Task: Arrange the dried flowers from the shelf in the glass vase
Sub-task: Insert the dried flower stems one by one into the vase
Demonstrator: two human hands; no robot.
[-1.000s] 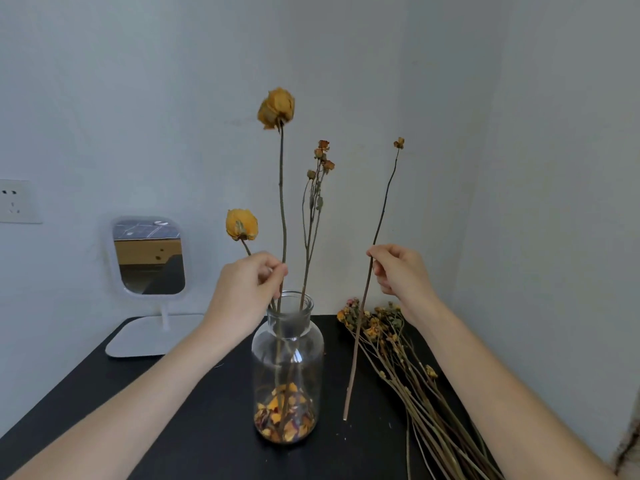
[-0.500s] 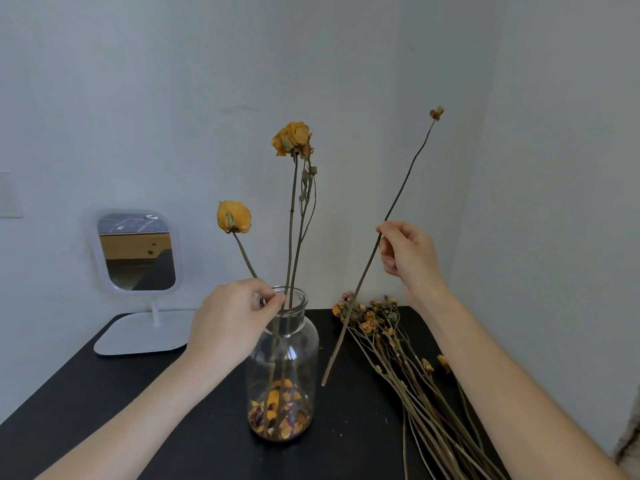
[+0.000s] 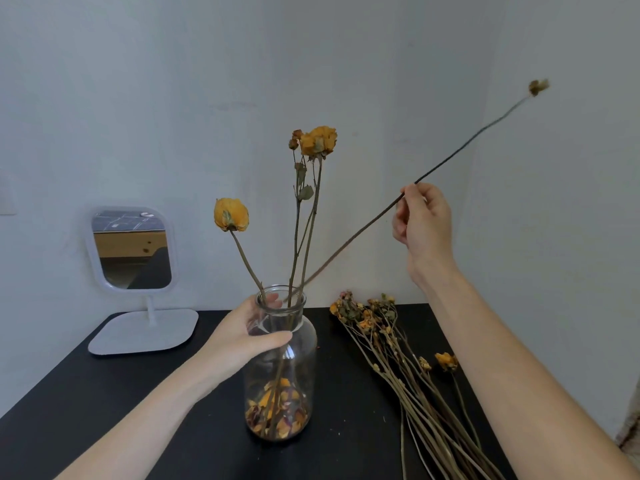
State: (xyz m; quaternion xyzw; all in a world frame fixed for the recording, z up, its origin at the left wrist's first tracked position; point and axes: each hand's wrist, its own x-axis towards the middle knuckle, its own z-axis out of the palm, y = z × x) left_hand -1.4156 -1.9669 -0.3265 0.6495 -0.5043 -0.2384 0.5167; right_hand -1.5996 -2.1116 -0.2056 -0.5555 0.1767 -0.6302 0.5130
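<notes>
Brittleness governs the thin dried stem (image 3: 346, 245): light and stiff, it would likely snap if bent, so a mid-length pinch suits it. The right hand (image 3: 424, 223), right of centre, pinches it so, bud slanting to the upper right, lower tip at the mouth of the glass vase (image 3: 304, 358). The left hand (image 3: 239, 337) grips the vase neck at lower centre. Inside stand three stems (image 3: 311, 216), one is held; the loose bundle (image 3: 363, 318) at lower right is beyond counting.

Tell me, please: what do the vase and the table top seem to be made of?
Vase: probably clear glass, glossy; stems and petals show through it. Table top: matte black, perhaps painted wood or laminate; no grain shows, so I cannot tell.
</notes>
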